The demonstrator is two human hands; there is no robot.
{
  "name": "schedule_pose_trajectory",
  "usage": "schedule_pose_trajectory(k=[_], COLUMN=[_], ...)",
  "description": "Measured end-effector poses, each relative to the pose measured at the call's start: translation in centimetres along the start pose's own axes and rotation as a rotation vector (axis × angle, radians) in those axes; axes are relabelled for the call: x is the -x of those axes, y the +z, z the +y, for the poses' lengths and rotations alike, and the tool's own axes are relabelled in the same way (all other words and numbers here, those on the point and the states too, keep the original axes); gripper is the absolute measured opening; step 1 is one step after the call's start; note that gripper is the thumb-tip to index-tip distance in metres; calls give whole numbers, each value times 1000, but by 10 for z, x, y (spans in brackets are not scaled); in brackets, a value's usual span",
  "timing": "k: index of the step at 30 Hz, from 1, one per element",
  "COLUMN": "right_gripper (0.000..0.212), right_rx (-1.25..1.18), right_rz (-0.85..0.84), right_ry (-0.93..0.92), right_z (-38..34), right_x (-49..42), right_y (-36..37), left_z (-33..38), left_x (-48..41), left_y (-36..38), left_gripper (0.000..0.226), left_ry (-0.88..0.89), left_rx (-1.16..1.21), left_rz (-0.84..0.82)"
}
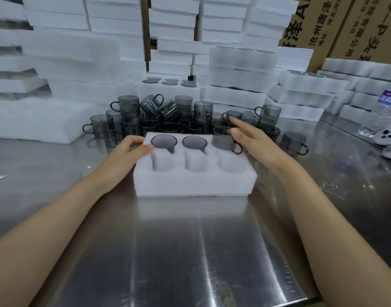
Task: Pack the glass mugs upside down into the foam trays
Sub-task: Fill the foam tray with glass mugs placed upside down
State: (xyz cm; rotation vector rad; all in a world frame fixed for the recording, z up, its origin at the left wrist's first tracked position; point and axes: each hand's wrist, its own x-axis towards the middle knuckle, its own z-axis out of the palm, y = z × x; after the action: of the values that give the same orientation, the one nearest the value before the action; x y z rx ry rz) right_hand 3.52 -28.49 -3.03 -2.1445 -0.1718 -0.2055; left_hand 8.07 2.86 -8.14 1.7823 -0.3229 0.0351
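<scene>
- The bench, of shiny steel, fills the lower half of the frame and carries everything.
- The foam stacks form a wall across the top of the frame, behind the work.
- The tray lies in the centre of the frame, with six pockets in two rows.
- The mug pile is just behind the tray. The mugs are of grey glass; some stand upright and some are tipped over.
- The left hand is at the tray's far left corner. Its grip is on the foam, with the thumb on top and the fingers curled round the edge, and I think it steadies the tray.
- The right hand is at the tray's far right. Its grip is released and holds nothing, and the index finger is stretched toward the pile. Whether the thumb touches the mug beside it, I cannot tell.
- The third mug is upside down in the back right pocket, but it stands higher than its neighbours, so it seems not fully seated.
- The two mugs in the back left and back middle pockets sit flush, bases up.
- The three front pockets have nothing in them.
- The step in hand, as I judge it, is the end of the back row, about half of this tray. The next move calls for pressing the third mug down if needed, then taking one mug from the pile, turning it over and lowering it straight into a front pocket.
</scene>
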Motion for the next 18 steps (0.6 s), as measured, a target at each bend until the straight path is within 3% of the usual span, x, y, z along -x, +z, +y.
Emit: schedule_pose_trajectory(k=[8, 18], right_gripper=[39, 37], right_rx=[-140, -125], right_rz=[-120, -157], right_ry=[149, 151], right_z=[9, 7], right_x=[-4, -5], right_y=[-2, -2], left_z=[0, 1], left_x=[0, 1], left_y=[0, 2], left_gripper=[36, 25], left_ry=[-1, 8], left_rx=[5, 13], left_rz=[6, 28])
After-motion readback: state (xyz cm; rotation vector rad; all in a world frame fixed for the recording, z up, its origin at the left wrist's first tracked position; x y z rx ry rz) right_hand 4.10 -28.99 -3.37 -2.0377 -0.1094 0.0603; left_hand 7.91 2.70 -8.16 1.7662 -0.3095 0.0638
